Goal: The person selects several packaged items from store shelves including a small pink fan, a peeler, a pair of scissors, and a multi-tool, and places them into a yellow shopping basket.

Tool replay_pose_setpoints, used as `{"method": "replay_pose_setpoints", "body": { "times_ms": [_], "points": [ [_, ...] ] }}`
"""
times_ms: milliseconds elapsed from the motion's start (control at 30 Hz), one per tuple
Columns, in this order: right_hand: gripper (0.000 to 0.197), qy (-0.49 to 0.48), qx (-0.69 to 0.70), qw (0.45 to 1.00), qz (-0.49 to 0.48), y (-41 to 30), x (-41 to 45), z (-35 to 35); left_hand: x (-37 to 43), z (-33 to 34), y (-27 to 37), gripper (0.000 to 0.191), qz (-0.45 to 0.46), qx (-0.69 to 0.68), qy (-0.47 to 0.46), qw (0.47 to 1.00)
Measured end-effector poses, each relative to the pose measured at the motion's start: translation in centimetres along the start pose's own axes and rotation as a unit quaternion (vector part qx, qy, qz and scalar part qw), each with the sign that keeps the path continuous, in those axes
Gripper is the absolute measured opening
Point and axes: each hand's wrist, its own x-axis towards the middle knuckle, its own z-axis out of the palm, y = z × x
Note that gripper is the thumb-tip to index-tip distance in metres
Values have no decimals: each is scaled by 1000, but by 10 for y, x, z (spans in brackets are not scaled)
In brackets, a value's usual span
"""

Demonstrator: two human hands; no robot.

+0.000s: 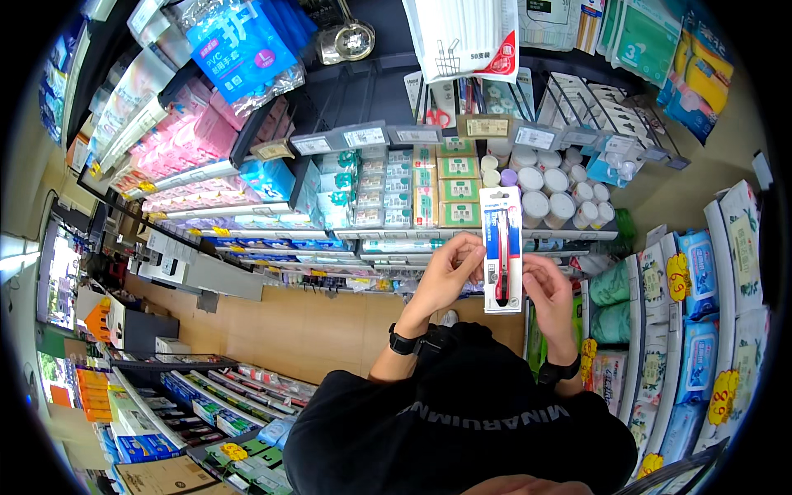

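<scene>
A packaged utility knife [503, 257] with a red and black handle is held upright in front of me, on a white and blue backing card with a hang hole at the top. My left hand [455, 269] pinches the card's left edge between thumb and fingers. On the opposite side, my right hand [550, 288] has its thumb and fingertips at the right edge, fingers partly behind the card. Black wristbands circle both wrists. Directly behind the package are lidded round tubs [537, 207] and green-labelled boxes [459, 190] on a shelf.
Above the shelf, hooks carry a white pack of straws [464, 37], red-handled scissors [437, 116] and blue glove packs [244, 52]. Pink packs [192, 145] fill shelves at left. Wet-wipe packs [698, 272] line the right-hand shelving. Tan floor [297, 328] lies between the shelves.
</scene>
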Motion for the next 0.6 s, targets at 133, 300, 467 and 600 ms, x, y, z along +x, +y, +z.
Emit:
{"method": "replay_pose_setpoints", "body": {
  "times_ms": [133,300,467,600],
  "points": [
    [27,-1,19,999,32,-11,-33,-4,-29,21,-9,13,8,-18,1,1000],
    [25,9,44,998,39,-16,-80,-12,-70,51,-16,16,12,-30,-1,999],
    [24,-1,50,998,29,-15,-133,-28,-121,79,-31,25,15,-100,-27,995],
    [25,-6,28,999,36,-20,-171,-30,-161,101,-43,23,-8,-107,0,994]
  ]
}}
